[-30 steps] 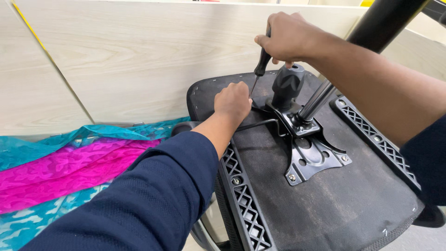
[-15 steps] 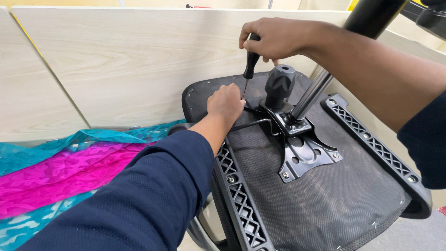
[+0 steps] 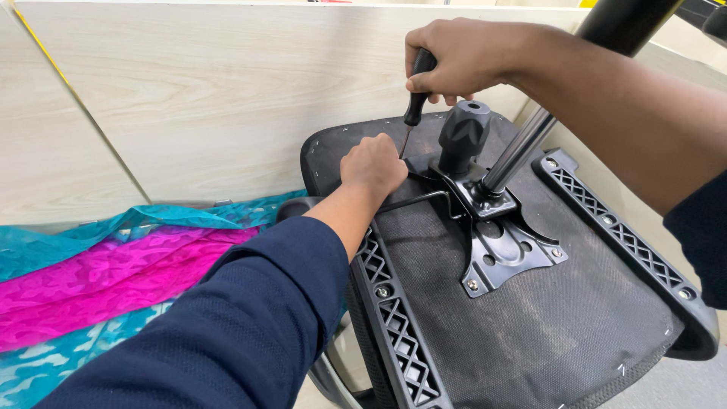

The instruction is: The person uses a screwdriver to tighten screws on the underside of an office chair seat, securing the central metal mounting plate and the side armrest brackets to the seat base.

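We see the seat [image 3: 545,333] lying underside up, its metal plate [image 3: 503,254] bolted near the middle. Our right hand [image 3: 462,57] is wrapped tight around the screwdriver [image 3: 415,98], held upright above the plate's far corner, tip down just beside the black knob [image 3: 463,136]. Our left hand [image 3: 372,165] is curled into a fist, resting on the seat just left of the plate, beside the thin lever [image 3: 413,201]. What it pinches, we cannot tell. Pink and teal cloth [image 3: 113,273] lies well left of the plate.
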